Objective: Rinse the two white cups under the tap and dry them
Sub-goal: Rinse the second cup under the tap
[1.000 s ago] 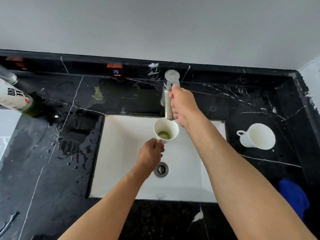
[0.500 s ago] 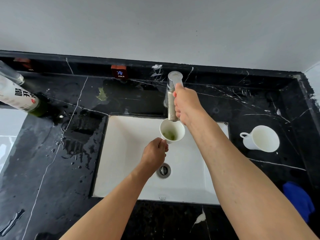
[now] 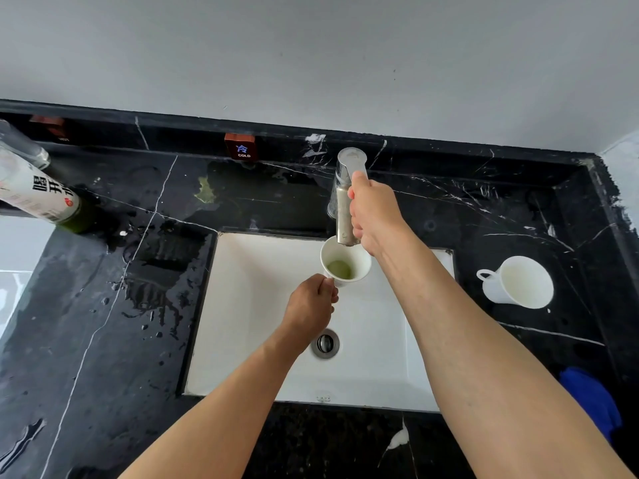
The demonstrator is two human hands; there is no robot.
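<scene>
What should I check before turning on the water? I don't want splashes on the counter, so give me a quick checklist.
1. Cup sits under the tap spout: ok.
2. Left hand grips the cup by its handle side: ok.
3. Right hand holds the tap: ok.
4. Cup hangs over the sink, not the counter: ok.
5. Water running: cannot tell; no stream shows, only greenish residue in the cup.
6. Second cup stands aside on the countertop, clear of the tap: ok.
</scene>
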